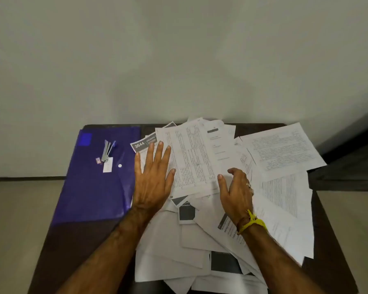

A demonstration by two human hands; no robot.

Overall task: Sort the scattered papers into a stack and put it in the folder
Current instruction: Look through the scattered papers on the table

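Purple folder (98, 183) flat on the left of the dark counter (336, 240), closed, with a stapler (108, 150) and small tags on its flap; worth clearing those off before opening. Just right of it, left hand (152, 183) released, fingers straight and spread, palm down on the left edge of the papers (200, 236). Best used as a flat stop, pressing lightly so sheets slide against it rather than buckle. At the middle, right hand (237, 193) loosely curled, thumb and fingertips on the lower edge of a printed sheet (191, 158); whether actually pinching it, cannot tell. Farther right, sheets fanned out, some overhanging the counter edge. Sweep those inward first, toward the left palm, then square the edges by tapping before lifting.
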